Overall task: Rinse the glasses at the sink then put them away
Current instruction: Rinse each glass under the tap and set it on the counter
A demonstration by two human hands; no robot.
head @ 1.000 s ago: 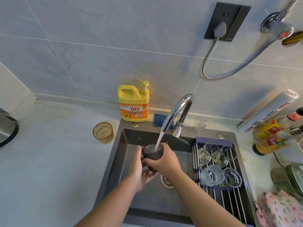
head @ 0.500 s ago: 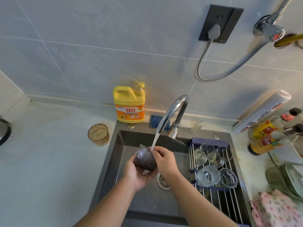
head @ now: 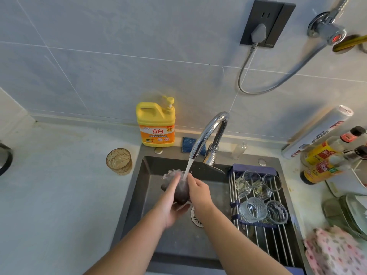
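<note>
Grey countertop (head: 59, 205) surrounds a dark sink (head: 178, 249), seen from above. Two bare forearms enter from the near edge and meet over the basin.

1. Left hand (head: 170, 207): palm under the base of a dark glass (head: 180, 193), fingers (head: 174, 181) laid up its left side, holding it. This area is motion-blurred.
2. Right hand (head: 198, 193): fingers curl round the upper right side of the same glass, with the fingertips beside the water stream (head: 187, 167).
3. Dark glass: held above the basin floor, tilted, paler end pointing up and left. The stream lands on its upper part, between the two hands.
4. Drain (head: 195, 217): in the basin floor, just below and right of the hands.
5. Drying rack (head: 264, 241): spans the right part of the sink and carries several clear glasses (head: 252, 210).
6. Pink floral cloth (head: 335, 253): on the counter at the near right.
7. Amber glass (head: 119, 161): upright on the counter, left of the sink and apart from it.
8. Chrome faucet (head: 208, 132): arches from the rear rim, running.
9. Yellow detergent bottle (head: 155, 124) and blue sponge (head: 187, 143): at the rear rim, against the tiled wall.
10. Sauce bottles (head: 321, 171): at the far right.
11. Black wall socket (head: 267, 22): above, one plug inserted.
</note>
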